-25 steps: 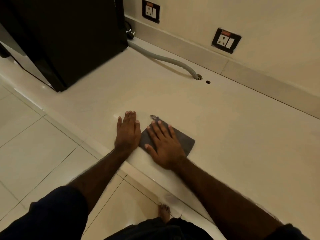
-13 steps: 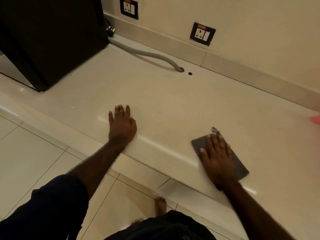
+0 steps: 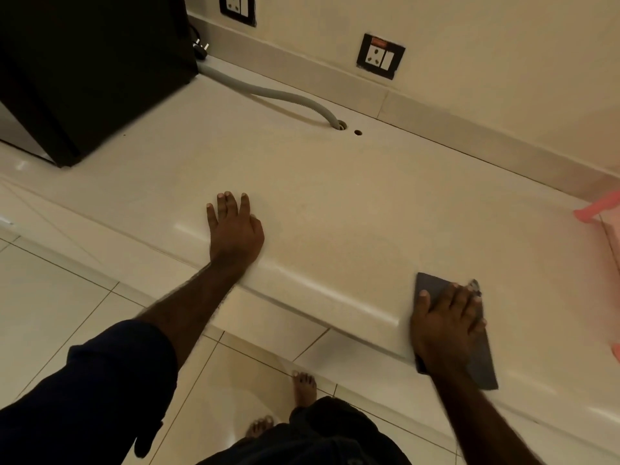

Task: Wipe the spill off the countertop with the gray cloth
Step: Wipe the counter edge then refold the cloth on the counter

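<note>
The gray cloth (image 3: 431,287) lies flat on the cream countertop (image 3: 335,203), close to its rounded front edge at the right. My right hand (image 3: 448,325) presses down on it, palm flat and fingers spread, covering most of the cloth. My left hand (image 3: 233,229) rests flat on the bare counter near the front edge, well to the left of the cloth, holding nothing. I cannot make out any spill on the surface.
A large black appliance (image 3: 87,68) stands at the back left. A gray hose (image 3: 278,95) runs from it into a hole in the counter. Two wall sockets (image 3: 380,57) sit above the backsplash. A pink object (image 3: 597,213) shows at the right edge. My bare feet stand on floor tiles below.
My right hand has slid the gray cloth from beside my left hand far to the right along the front edge. My left hand stayed planted on the counter.
</note>
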Demonstrator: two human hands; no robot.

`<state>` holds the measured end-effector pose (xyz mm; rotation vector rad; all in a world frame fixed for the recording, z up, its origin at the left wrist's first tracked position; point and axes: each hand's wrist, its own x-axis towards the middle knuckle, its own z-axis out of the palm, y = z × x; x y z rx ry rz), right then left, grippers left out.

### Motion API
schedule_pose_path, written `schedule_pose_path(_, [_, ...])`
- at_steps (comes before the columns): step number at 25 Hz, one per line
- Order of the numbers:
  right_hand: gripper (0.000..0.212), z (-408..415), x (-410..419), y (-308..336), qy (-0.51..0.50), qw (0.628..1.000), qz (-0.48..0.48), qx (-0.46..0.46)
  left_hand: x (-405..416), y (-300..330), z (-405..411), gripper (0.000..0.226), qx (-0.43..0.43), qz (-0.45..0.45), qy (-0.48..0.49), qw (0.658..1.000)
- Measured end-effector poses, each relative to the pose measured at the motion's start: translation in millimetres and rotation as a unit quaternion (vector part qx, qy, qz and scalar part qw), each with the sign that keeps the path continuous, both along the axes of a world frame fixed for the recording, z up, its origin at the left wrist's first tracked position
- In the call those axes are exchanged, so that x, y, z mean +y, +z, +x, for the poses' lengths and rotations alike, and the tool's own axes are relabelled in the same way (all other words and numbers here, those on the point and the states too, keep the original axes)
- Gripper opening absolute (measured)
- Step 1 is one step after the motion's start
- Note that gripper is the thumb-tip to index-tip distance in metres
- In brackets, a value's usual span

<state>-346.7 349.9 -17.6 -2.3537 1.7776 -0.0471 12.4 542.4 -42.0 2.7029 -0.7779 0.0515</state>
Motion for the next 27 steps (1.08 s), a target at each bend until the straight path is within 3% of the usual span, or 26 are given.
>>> schedule_pose_path(5, [0.08, 115, 37, 1, 0.153, 0.988, 0.007, -0.005, -1, -2, 4, 0.058, 0.014, -0.004, 0.001, 1.0])
schedule_pose_path(10, [0.084, 209, 68, -2, 0.363, 0.931, 0.028, 0.003, -1, -2, 7, 0.064, 0.01, -0.005, 0.005, 1.0])
schedule_pose_path(16, [0.081, 179, 79, -13, 0.532, 0.847, 0.013, 0.001, 0, -5, 10, 0.068, 0.001, 0.001, -0.004, 1.0])
schedule_pose_path(18, [0.079, 145, 80, -18, 0.533, 0.846, -0.002, -0.013, 0, -7, 11, 0.068, 0.002, 0.001, -0.005, 1.0])
schedule_pose_path(21, [0.077, 85, 62, -24, 0.471, 0.882, -0.015, -0.023, -1, -9, 11, 0.069, 0.013, -0.01, -0.004, 1.0])
schedule_pose_path(27, [0.083, 4, -47, -10, 0.222, 0.975, -0.008, 0.014, -1, -11, 9, 0.073, 0.022, -0.013, -0.005, 1.0])
